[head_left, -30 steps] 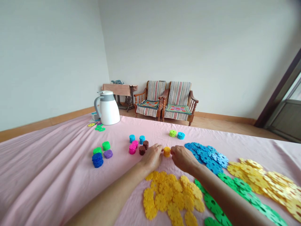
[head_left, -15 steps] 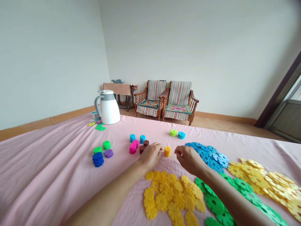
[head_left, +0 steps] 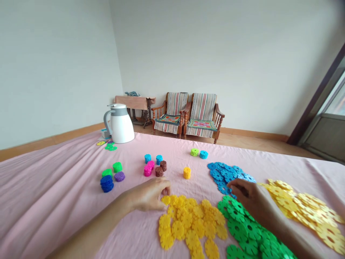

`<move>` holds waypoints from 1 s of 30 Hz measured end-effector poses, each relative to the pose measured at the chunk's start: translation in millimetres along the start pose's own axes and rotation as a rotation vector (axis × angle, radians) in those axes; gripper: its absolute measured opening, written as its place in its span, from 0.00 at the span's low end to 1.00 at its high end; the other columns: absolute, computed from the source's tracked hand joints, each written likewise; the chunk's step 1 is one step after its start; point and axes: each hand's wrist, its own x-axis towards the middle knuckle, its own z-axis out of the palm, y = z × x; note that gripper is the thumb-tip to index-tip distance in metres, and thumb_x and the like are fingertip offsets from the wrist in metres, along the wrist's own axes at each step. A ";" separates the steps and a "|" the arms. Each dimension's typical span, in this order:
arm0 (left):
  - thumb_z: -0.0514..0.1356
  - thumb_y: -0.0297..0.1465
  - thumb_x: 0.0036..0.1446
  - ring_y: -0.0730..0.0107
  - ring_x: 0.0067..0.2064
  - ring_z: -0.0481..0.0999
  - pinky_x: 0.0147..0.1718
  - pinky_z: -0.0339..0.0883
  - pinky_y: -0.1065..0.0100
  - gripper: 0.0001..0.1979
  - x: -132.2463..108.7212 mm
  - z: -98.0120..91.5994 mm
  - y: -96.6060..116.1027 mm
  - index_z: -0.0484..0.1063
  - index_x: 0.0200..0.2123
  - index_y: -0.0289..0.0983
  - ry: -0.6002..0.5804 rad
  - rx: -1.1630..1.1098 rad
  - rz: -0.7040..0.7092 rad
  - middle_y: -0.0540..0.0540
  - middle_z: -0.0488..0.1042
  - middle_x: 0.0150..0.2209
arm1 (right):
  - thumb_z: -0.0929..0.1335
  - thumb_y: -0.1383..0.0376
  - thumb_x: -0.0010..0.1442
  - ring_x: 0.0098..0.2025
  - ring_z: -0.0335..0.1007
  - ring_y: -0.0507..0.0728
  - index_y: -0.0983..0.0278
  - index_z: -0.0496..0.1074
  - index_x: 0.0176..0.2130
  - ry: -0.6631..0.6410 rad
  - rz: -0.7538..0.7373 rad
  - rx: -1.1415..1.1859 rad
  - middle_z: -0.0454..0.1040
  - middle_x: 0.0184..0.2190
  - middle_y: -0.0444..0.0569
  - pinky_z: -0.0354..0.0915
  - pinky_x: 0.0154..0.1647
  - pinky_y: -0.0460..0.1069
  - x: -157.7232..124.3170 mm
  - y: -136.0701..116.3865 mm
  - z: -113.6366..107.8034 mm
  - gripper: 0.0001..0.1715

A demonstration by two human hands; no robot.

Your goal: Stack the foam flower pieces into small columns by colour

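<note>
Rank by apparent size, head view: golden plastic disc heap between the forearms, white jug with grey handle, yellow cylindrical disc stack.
1. Golden plastic disc heap
2. White jug with grey handle
3. Yellow cylindrical disc stack

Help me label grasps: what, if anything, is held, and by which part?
Nothing is visibly held: the left hand is beside the deep-yellow discs, the right hand near the blue discs.

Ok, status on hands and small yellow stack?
Left hand near yellow discs, right hand near blue discs. Yellow stack upright, apart from both hands. No obstruction visible.
</note>
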 end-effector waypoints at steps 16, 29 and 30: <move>0.59 0.28 0.43 0.74 0.29 0.69 0.28 0.60 0.74 0.08 60.5 -12.2 1.7 0.69 0.32 0.36 0.310 -0.028 0.015 0.50 0.71 0.31 | 0.59 0.54 0.55 0.26 0.70 0.55 0.62 0.74 0.34 0.172 0.108 -0.010 0.75 0.25 0.46 0.62 0.28 0.47 0.8 39.9 -4.7 0.20; 0.60 0.26 0.40 0.72 0.31 0.70 0.28 0.60 0.74 0.10 110.3 -0.8 0.9 0.73 0.31 0.36 0.288 0.066 0.041 0.50 0.71 0.32 | 0.58 0.55 0.56 0.20 0.65 0.52 0.60 0.73 0.31 0.168 0.051 -0.058 0.74 0.21 0.43 0.57 0.22 0.45 -1.7 36.7 -3.8 0.19; 0.60 0.26 0.40 0.72 0.31 0.70 0.28 0.60 0.74 0.09 111.0 -1.1 1.6 0.73 0.31 0.36 0.284 0.068 0.038 0.50 0.71 0.32 | 0.58 0.55 0.55 0.20 0.64 0.52 0.60 0.73 0.31 0.170 0.050 -0.059 0.74 0.21 0.43 0.56 0.21 0.45 -1.7 36.4 -3.7 0.19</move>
